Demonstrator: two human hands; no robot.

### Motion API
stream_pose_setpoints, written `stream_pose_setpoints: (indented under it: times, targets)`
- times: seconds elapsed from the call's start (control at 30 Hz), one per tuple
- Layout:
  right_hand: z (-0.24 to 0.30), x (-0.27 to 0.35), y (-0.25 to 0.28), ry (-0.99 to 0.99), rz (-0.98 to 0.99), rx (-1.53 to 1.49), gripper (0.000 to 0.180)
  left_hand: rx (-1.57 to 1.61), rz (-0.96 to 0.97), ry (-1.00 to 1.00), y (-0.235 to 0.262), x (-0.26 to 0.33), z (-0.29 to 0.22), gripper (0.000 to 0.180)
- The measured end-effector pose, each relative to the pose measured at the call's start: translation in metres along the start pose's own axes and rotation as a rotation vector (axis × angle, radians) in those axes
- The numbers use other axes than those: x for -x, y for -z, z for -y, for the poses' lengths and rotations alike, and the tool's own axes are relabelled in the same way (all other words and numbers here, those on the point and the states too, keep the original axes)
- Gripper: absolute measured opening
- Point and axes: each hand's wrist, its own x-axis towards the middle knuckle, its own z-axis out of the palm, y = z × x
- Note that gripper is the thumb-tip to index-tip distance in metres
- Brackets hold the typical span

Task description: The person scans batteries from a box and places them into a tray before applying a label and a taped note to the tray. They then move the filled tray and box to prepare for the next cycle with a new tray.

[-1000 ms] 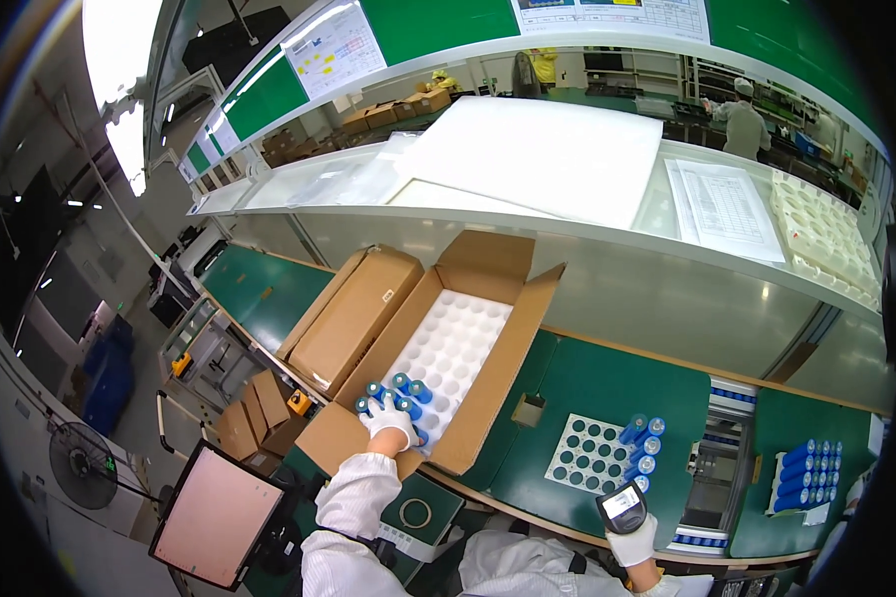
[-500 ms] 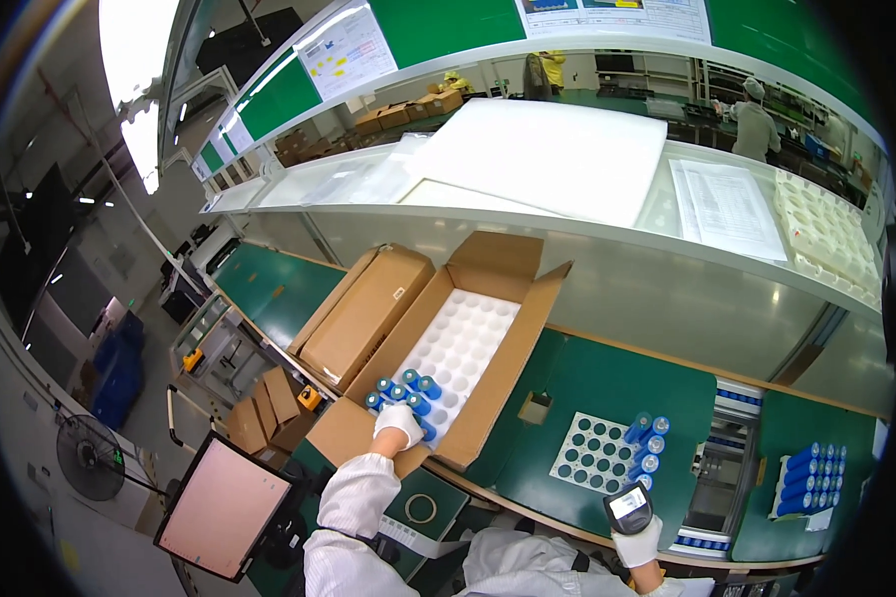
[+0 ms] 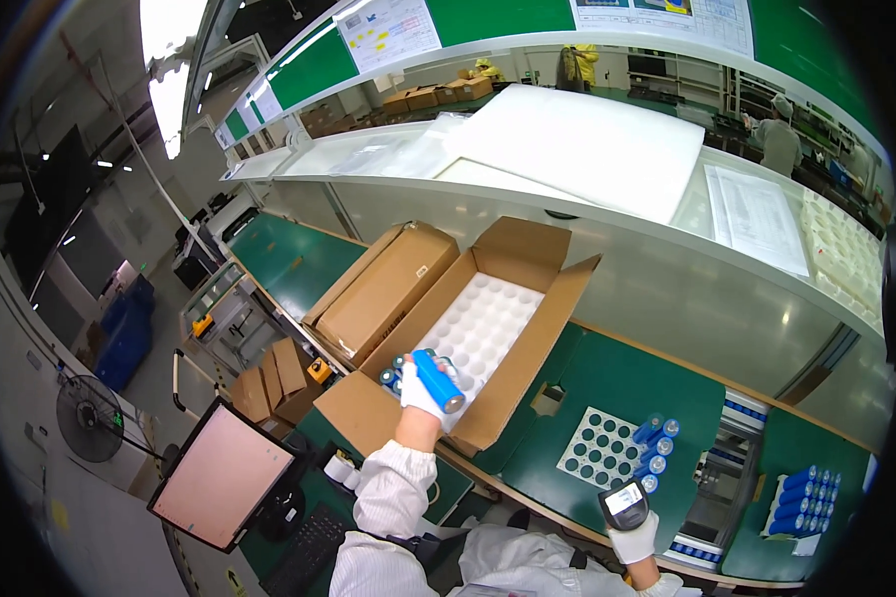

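My left hand [image 3: 418, 390], in a white glove, is closed around a blue cylindrical battery cell [image 3: 436, 382], held tilted above the near end of an open cardboard box [image 3: 560, 343]. Inside the box lies a white foam tray [image 3: 488, 316] with rows of round pockets. A few more blue cells [image 3: 389, 377] stand beside the hand, partly hidden by it. My gloved right hand [image 3: 635, 542] grips a black handheld scanner [image 3: 625, 505] over the bench's front edge. Beyond the scanner, a white perforated plate [image 3: 599, 447] lies flat, with several blue cells [image 3: 660, 448] along its right side.
A closed cardboard box [image 3: 388, 289] adjoins the open one on its left. Rollers [image 3: 723, 466] cross the green bench [image 3: 538, 468] at right, with a block of blue cells [image 3: 804, 500] beyond. A monitor [image 3: 227, 476] stands lower left; a shelf [image 3: 368, 159] runs above.
My left hand has lifted a blue cell out of the group in the box and tilted it. My right hand still holds the scanner near the plate. The whole view has shifted slightly.
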Motion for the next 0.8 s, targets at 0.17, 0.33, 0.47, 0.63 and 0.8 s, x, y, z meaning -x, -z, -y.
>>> stream_pose_setpoints:
  times: [0.17,0.33,0.47,0.63,0.8]
  targets:
    - [0.016,0.003,0.012,-0.035,0.015,-0.051,0.023,-0.119,0.008,0.356,-0.077,0.048,0.08,0.039]
    - [0.002,0.014,0.02,-0.034,0.016,-0.019,0.028,-0.403,0.088,0.44,-0.098,0.071,0.151,0.039]
    - [-0.002,0.024,0.033,-0.024,-0.021,0.064,0.029,-0.665,0.035,0.447,-0.102,0.078,0.19,0.038]
    - [-0.019,0.04,0.039,-0.08,-0.07,0.138,0.028,-0.803,0.128,0.398,-0.113,0.089,0.213,0.036]
    - [-0.035,0.052,0.038,-0.142,-0.109,0.095,0.03,-0.909,0.315,0.21,-0.116,0.097,0.229,0.04]
